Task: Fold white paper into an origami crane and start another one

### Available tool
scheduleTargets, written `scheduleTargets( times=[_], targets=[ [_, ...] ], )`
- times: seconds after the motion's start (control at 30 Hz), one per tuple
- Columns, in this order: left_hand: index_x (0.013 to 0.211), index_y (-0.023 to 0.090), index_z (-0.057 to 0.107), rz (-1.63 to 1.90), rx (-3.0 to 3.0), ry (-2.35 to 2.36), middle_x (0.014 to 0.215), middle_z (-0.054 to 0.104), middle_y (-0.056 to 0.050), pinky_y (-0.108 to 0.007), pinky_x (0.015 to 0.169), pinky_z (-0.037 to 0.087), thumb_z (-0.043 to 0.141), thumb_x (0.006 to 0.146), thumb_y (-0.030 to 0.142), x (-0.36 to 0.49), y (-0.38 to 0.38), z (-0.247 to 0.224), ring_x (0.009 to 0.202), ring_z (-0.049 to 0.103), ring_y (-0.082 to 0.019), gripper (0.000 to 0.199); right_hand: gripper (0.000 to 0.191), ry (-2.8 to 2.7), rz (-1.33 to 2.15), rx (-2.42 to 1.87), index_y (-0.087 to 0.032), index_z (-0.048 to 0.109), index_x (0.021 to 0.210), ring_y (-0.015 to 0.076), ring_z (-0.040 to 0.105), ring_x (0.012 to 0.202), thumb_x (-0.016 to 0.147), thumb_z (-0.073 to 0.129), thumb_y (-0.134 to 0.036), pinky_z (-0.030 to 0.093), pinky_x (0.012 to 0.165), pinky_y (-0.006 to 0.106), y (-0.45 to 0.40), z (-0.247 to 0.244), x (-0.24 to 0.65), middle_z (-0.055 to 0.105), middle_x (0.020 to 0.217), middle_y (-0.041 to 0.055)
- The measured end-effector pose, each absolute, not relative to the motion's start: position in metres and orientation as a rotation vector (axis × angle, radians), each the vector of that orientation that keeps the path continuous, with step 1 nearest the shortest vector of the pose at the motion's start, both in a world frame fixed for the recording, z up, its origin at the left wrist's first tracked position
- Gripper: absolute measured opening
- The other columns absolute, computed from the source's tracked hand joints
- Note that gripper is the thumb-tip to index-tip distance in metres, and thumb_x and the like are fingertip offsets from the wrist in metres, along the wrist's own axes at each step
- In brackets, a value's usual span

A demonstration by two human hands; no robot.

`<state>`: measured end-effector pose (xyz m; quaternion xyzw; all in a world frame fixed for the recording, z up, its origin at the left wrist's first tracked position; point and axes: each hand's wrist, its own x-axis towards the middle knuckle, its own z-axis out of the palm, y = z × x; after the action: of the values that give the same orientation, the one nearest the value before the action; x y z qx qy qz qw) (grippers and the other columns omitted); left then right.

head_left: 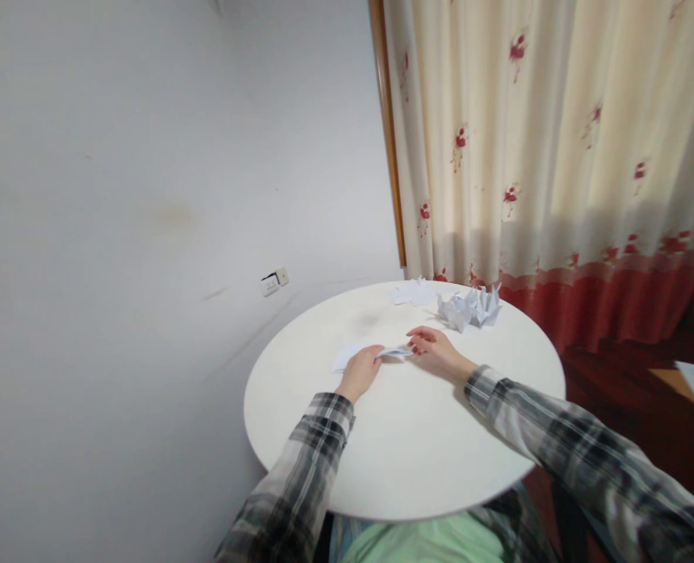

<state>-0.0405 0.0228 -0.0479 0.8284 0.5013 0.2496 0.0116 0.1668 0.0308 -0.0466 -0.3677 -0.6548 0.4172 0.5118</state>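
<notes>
A folded piece of white paper (pixel 395 353) lies low over the middle of the table, between my two hands. My left hand (pixel 363 371) is closed on its left part, thumb and fingers pressing the paper, and hides some of it. At its right tip, my right hand (pixel 434 347) has the fingers bent together around the end, with the index finger reaching out above. Part of a flat white sheet (pixel 345 357) shows beyond my left hand; whether it belongs to the same piece, I cannot tell.
The round white table (pixel 406 461) carries a cluster of folded paper figures (pixel 470 307) at the back right and more white paper (pixel 411 292) at the far edge. A wall with a socket (pixel 270 285) is on the left, a flowered curtain (pixel 528 156) behind.
</notes>
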Motion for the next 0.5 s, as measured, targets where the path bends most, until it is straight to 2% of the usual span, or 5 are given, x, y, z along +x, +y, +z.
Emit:
scheduleTargets(
  times=[0.13, 0.23, 0.37, 0.5],
  targets=[
    [0.094, 0.015, 0.058, 1.088, 2.259, 1.694, 0.091, 0.063, -0.010, -0.035, 0.081, 0.040, 0.028, 0.084, 0.040, -0.044, 0.030, -0.047, 0.087, 0.056, -0.022, 0.040, 0.026, -1.580, 0.919, -0.980, -0.013, 0.054, 0.090, 0.0109, 0.056, 0.058, 0.074, 0.048, -0.032, 0.045, 0.055, 0.024, 0.040, -0.056, 0.171, 0.061, 0.074, 0.0054],
    [0.088, 0.011, 0.057, 1.325, 1.866, 1.573, 0.089, 0.064, -0.011, -0.035, 0.079, 0.042, 0.032, 0.080, 0.048, -0.041, 0.037, -0.048, 0.088, 0.056, -0.023, 0.046, 0.028, -1.673, 0.898, -1.008, -0.013, 0.054, 0.093, 0.0109, 0.055, 0.061, 0.071, 0.053, -0.030, 0.045, 0.059, 0.026, 0.044, -0.064, 0.171, 0.060, 0.076, 0.0043],
    [0.106, 0.010, 0.050, 1.396, 1.309, 1.181, 0.099, 0.062, -0.012, -0.035, 0.082, 0.044, 0.028, 0.082, 0.047, -0.034, 0.040, -0.048, 0.092, 0.058, -0.021, 0.050, 0.038, -1.751, 0.956, -0.934, -0.013, 0.052, 0.098, 0.0129, 0.055, 0.074, 0.066, 0.060, -0.032, 0.044, 0.071, 0.029, 0.037, -0.063, 0.168, 0.059, 0.088, 0.0061],
    [0.117, 0.010, 0.042, 1.361, 0.941, 0.984, 0.106, 0.059, -0.012, -0.037, 0.082, 0.046, 0.028, 0.084, 0.041, -0.037, 0.038, -0.043, 0.093, 0.058, -0.021, 0.047, 0.031, -1.819, 1.053, -0.879, -0.011, 0.057, 0.087, 0.0137, 0.053, 0.078, 0.072, 0.053, -0.038, 0.041, 0.076, 0.029, 0.025, -0.052, 0.165, 0.060, 0.087, 0.0071]
  ],
)
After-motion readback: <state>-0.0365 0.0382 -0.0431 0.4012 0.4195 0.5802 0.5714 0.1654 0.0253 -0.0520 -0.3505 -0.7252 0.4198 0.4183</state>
